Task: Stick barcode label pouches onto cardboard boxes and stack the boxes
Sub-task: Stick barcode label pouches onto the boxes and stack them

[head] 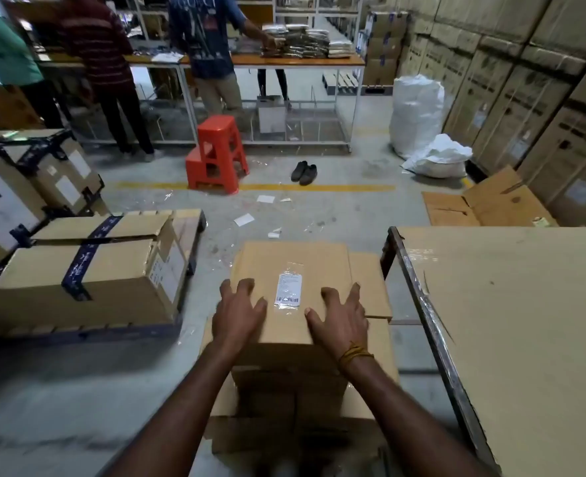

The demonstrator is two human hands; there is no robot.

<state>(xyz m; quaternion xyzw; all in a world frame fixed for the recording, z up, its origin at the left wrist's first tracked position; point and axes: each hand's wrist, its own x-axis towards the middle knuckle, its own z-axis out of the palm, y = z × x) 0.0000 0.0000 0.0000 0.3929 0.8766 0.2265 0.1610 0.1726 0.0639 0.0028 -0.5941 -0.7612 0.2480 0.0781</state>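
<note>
One clear label pouch (288,290) w/ barcode sits flat on top cardboard box (293,270) of a stack. Left hand (238,313) & right hand (340,316), fingers spread, rest on box beside pouch.

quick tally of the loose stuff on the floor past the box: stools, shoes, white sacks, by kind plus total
Red stool: 1
Dark shoes: 2
White sacks: 2, one standing, one slumped
Total: 5
Scraps of paper also lie on the floor, not counted.
</note>
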